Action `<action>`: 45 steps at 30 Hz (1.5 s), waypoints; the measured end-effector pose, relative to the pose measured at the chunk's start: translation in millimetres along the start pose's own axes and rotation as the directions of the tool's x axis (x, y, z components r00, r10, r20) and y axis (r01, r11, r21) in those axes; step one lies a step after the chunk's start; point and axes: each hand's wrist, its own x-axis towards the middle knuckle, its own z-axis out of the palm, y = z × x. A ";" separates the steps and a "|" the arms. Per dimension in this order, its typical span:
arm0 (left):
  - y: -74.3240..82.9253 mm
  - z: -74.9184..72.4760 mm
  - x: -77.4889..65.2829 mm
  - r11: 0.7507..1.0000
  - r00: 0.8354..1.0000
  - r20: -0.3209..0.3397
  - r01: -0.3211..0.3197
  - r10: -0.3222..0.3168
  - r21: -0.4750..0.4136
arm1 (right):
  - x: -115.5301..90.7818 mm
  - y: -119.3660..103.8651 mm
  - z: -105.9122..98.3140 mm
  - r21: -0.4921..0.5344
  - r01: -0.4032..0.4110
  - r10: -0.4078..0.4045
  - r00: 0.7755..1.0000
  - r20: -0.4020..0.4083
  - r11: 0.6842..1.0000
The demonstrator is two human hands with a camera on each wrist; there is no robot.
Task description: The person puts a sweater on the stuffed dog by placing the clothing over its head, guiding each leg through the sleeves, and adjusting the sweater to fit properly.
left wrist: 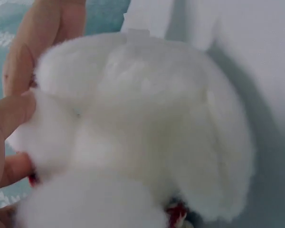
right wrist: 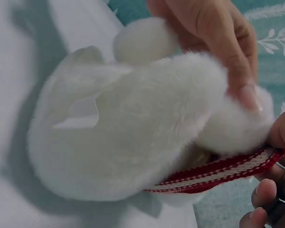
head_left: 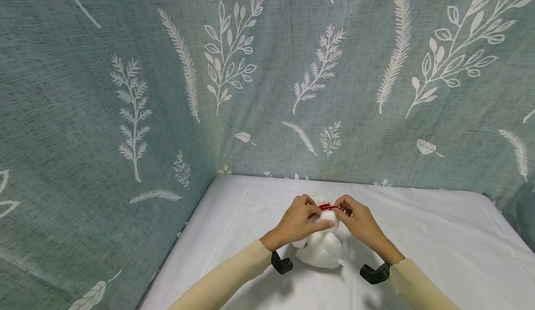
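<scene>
A white plush toy [head_left: 321, 249] with rounded, fluffy parts is on the white-covered table, between my hands. Around its upper part runs a red-and-white knitted band [head_left: 326, 206]. My left hand [head_left: 297, 220] grips the plush from the left, its thumb [right wrist: 247, 97] pressed on a fluffy white lobe and its curled fingers close to the band. On the other side, my right hand [head_left: 358, 218] pinches one end of the band between thumb and fingers, pulling it taut in the right wrist view. A pale tag [right wrist: 80, 114] sticks out from the plush's fur.
White cloth covers the table [head_left: 434, 235]. Behind and to the left hang blue-green curtains [head_left: 267, 68] with white leaf prints. Black wrist devices [head_left: 282, 264] project below both wrists, beside the plush.
</scene>
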 end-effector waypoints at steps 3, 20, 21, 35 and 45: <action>0.5 2.8 1.2 0.999 0.999 -0.018 0.029 -0.029 0.012 | -1.5 -1.4 -0.9 0.026 0.005 -0.005 1.000 0.013 1.000; 0.7 13.2 9.4 0.991 0.983 -0.129 0.132 -0.128 0.027 | -6.7 -4.5 -1.3 0.071 0.189 -0.194 0.978 0.072 0.979; 0.3 12.5 9.5 0.992 0.985 -0.122 0.121 -0.118 0.018 | -6.8 -3.9 -1.7 0.072 0.196 -0.201 0.976 0.083 0.978; -3.2 10.3 6.3 0.999 0.999 -0.031 -0.016 0.017 0.036 | 0.4 3.2 -25.1 0.184 -0.162 0.134 0.979 0.153 0.969; -3.3 16.2 7.7 0.998 0.999 -0.035 -0.021 0.023 0.055 | 6.7 5.1 -40.3 0.165 -0.139 0.084 0.948 0.306 0.976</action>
